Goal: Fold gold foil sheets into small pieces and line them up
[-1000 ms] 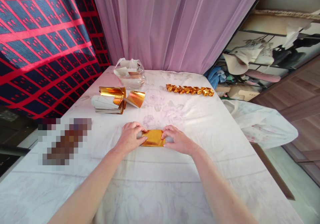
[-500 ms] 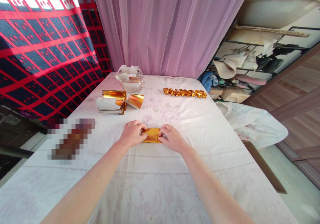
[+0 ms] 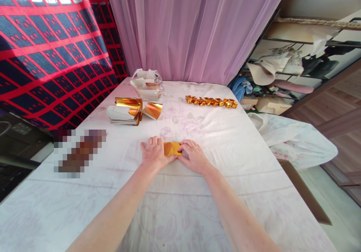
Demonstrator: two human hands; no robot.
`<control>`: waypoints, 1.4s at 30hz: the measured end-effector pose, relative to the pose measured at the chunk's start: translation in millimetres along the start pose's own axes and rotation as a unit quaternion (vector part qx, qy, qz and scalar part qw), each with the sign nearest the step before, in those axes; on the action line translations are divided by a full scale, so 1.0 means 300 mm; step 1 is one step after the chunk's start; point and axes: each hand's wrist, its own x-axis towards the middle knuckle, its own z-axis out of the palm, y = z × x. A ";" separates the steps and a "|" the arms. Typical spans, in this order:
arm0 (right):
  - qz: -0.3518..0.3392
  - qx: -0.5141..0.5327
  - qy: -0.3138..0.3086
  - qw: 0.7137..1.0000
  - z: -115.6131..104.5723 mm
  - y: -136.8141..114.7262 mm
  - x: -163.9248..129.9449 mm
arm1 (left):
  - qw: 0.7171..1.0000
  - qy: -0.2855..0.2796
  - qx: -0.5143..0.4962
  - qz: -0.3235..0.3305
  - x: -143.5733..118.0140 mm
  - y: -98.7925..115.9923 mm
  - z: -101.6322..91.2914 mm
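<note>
While your arms reach forward over the white cloth-covered table (image 3: 225, 147), everything sits in relation to the small gold foil sheet (image 3: 172, 148) lying flat between your hands. Far to the left of that sheet, a blurred patch (image 3: 79, 152) rests on the cloth. Behind the sheet and to its left lies a stack of white papers (image 3: 121, 115) with curled gold foil pieces (image 3: 138, 107) on and beside it, and behind those stands a clear plastic bag (image 3: 147, 83) near the pink curtain (image 3: 191, 30). Your left hand (image 3: 153, 153) lies palm down, fingers together and flattened, pressing on the left end of the sheet and covering part of it; it grips nothing. Your right hand (image 3: 192, 156) presses on the right end with loosely bent fingers (image 3: 184, 145), likewise pinning the foil to the cloth rather than closing around it. Only the middle strip of gold shows between the two hands. Behind the sheet and to its right, well apart, a row of folded gold foil pieces (image 3: 211, 101) lies in a line on the cloth.
</note>
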 end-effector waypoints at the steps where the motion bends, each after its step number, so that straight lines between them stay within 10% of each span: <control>1: 0.000 0.003 0.001 1.000 0.000 0.000 -0.001 | 1.000 0.001 -0.002 -0.002 -0.003 0.000 0.003; 42: 0.004 0.012 -0.016 1.000 -0.022 -0.005 -0.017 | 0.980 -0.053 -0.136 0.137 -0.011 -0.212 0.013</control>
